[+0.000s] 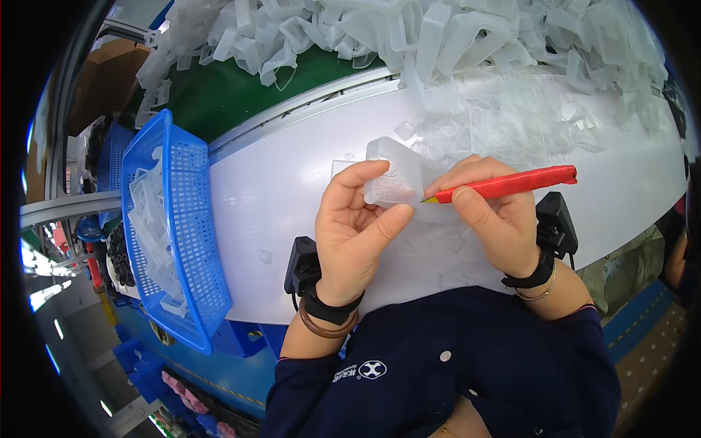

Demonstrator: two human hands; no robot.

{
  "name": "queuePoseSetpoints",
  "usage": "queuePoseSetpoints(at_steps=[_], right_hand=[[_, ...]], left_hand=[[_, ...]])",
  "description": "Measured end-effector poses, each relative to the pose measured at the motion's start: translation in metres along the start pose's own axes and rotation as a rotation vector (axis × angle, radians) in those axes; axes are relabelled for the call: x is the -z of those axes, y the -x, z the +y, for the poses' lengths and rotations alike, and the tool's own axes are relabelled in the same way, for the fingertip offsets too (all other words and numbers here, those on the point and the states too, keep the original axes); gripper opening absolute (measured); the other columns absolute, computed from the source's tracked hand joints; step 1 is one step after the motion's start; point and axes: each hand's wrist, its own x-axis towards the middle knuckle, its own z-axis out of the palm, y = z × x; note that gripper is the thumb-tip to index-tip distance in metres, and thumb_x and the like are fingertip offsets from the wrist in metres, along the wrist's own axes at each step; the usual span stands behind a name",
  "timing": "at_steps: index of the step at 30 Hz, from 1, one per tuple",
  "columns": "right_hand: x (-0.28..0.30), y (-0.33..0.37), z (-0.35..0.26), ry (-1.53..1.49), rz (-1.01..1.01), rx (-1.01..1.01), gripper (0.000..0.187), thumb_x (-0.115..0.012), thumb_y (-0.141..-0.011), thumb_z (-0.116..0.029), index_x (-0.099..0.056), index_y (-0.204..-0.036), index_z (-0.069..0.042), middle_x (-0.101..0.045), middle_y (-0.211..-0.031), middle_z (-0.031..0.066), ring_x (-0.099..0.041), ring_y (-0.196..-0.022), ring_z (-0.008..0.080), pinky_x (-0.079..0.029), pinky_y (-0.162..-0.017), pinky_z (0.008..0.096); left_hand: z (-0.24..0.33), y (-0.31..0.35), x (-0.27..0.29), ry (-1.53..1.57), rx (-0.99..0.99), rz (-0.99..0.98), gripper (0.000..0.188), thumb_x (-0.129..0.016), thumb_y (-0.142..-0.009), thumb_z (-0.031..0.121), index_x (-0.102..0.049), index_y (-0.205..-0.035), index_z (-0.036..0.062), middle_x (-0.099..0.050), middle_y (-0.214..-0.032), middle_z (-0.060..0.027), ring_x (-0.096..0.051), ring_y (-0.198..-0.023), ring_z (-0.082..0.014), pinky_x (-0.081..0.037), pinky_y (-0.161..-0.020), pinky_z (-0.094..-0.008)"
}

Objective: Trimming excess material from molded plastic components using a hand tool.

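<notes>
My left hand (pixel 358 230) pinches a translucent white plastic part (pixel 394 175), a hollow box-like moulded piece, between thumb and fingers above the table. In my right hand (pixel 496 219) is a red-handled knife (pixel 518 182), gripped like a pen. Its narrow, yellowish tip points left and meets the lower right edge of the part, near my left thumb. The contact is too small to make out exactly. Thin clear plastic scraps (pixel 504 124) lie on the white table (pixel 270 190) just beyond my hands.
At the left stands a blue perforated basket (pixel 197 241) with several translucent parts (pixel 152 226) inside. A large heap of similar parts (pixel 350 29) covers the far side, partly over a green surface (pixel 241 95). A metal rail (pixel 314 98) edges the table. Black devices (pixel 556 223) are strapped to both wrists.
</notes>
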Motion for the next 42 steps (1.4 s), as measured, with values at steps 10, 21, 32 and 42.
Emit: queuePoseSetpoints(at_steps=[10,21,32,42], right_hand=[[-0.002,0.000,0.004,0.021,0.001,0.044,0.008,-0.057,-0.083,-0.006,-0.061,-0.089,-0.001,-0.060,-0.087,0.0058,-0.055,-0.079,0.0111,-0.042,-0.069,0.0237],[0.015,-0.017,-0.005,0.790,0.122,0.569,0.018,-0.068,-0.069,-0.002,-0.058,-0.084,-0.001,-0.060,-0.080,0.0115,-0.057,-0.068,0.0262,-0.046,-0.061,0.0314],[0.069,-0.028,-0.020,0.727,0.617,0.376,0.006,-0.058,-0.081,-0.002,-0.058,-0.083,0.003,-0.060,-0.077,0.0066,-0.056,-0.068,0.0136,-0.044,-0.064,0.0225],[0.066,-0.024,-0.021,0.685,0.251,0.256,0.006,-0.061,-0.076,-0.005,-0.060,-0.080,-0.001,-0.056,-0.084,0.0094,-0.053,-0.079,0.0174,-0.041,-0.069,0.0279]], left_hand=[[-0.001,0.001,-0.001,0.017,0.012,-0.006,0.044,-0.057,-0.077,-0.009,-0.040,-0.116,0.0001,-0.052,-0.110,-0.0126,-0.052,-0.100,-0.0166,-0.043,-0.085,-0.0272],[0.005,0.003,0.006,0.076,-0.050,0.098,0.045,-0.058,-0.073,-0.011,-0.043,-0.114,0.0016,-0.052,-0.109,-0.0092,-0.053,-0.097,-0.0163,-0.043,-0.084,-0.0282],[0.061,0.000,0.053,0.293,-0.456,0.043,0.046,-0.043,-0.074,-0.009,-0.041,-0.119,0.0017,-0.053,-0.108,-0.0120,-0.052,-0.094,-0.0197,-0.037,-0.089,-0.0400],[0.022,-0.004,0.018,-0.271,-0.154,0.196,0.048,-0.053,-0.076,-0.007,-0.040,-0.121,-0.0010,-0.055,-0.103,-0.0126,-0.056,-0.087,-0.0177,-0.046,-0.077,-0.0311]])
